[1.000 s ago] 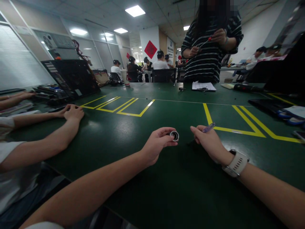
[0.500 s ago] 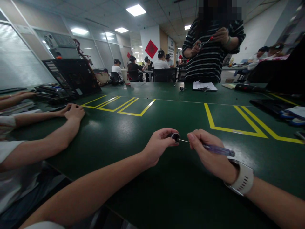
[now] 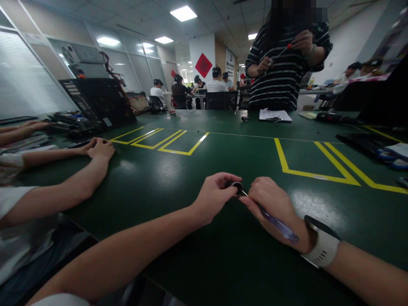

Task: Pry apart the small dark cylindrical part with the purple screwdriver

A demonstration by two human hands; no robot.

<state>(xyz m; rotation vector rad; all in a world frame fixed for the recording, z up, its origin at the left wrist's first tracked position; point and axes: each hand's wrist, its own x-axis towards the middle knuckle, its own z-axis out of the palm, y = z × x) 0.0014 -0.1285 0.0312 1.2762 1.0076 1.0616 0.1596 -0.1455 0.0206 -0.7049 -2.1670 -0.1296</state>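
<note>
My left hand [image 3: 216, 196] is closed around a small dark round part with a metallic rim [image 3: 236, 186], its open end turned to the right. In my right hand [image 3: 270, 208] is a screwdriver with a clear purple handle [image 3: 282, 227]. The thin shaft points left and its tip is at the mouth of the round part; how deep it reaches I cannot tell. Fingers hide most of the part and some of the screwdriver. Both hands are above the green table [image 3: 178, 187].
Yellow tape outlines [image 3: 174, 151] mark the table. Another person's hands [image 3: 101, 149] rest at the left. Across the table stands a person in a striped shirt [image 3: 283, 72], holding a red-handled tool. A clipboard [image 3: 274, 115], a small metal part [image 3: 245, 119] and a cup [image 3: 171, 103] lie farther back.
My right hand has moved slightly left, closer to the left hand, and rolled over. The screwdriver handle now slopes more steeply down to the right. My left hand keeps its grip.
</note>
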